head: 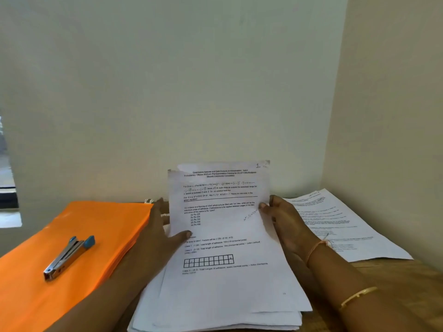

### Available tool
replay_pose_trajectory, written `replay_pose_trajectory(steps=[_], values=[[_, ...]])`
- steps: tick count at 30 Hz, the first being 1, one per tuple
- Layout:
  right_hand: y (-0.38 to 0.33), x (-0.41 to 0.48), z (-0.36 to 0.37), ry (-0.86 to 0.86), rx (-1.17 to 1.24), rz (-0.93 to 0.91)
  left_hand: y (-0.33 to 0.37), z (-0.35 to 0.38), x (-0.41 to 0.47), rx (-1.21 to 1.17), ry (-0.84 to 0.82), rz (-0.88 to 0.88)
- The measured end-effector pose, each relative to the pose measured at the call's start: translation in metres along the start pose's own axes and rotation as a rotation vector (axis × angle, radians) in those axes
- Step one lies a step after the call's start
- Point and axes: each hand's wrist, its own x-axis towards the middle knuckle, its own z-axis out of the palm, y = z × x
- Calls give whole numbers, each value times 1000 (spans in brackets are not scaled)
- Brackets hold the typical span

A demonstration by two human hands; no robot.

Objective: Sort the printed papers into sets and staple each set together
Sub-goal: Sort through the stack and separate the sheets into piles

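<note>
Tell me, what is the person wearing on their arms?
No sleeves show on either arm. The right arm has a thin orange thread tied at the wrist and a gold bangle farther up. The left arm shows nothing worn.

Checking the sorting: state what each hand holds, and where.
Left hand pinches the lifted printed sheets at their left edge; right hand at their right edge.

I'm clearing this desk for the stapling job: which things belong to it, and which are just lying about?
Job: held sheets, gripped by left hand and right hand; white pile beneath; printed sheets at right; stapler.
Lying about: orange stack under the stapler; wooden table.
</note>
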Motion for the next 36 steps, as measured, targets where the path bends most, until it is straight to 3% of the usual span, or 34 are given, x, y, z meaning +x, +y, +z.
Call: replay_pose_trajectory(steps=[4, 9, 12, 15, 18, 22, 25, 28, 36], values=[[0, 1, -1, -3, 89, 20, -6, 0, 4, -291, -58, -58], [-8, -2, 0, -48, 68, 27, 2, 2, 1, -323, -32, -8], [-12, 5, -12, 119, -170, -39, 3, 2, -1, -197, -52, 40], [-15, 10, -34, 268, -427, -97, -1, 1, 0, 108, 31, 62], [-17, 11, -60, 371, -533, -83, -7, 0, 2, 411, 16, 55], [-19, 15, -90, 518, -558, -76, -17, -2, 1, 677, -150, -94], [-20, 14, -101, 592, -550, -94, -17, -4, -2, 583, -132, -177], [-19, 14, -107, 656, -534, -101, -10, -6, -5, 446, -57, -131], [-12, 15, -105, 656, -536, -98, -6, -22, 5, 428, 124, -167]])
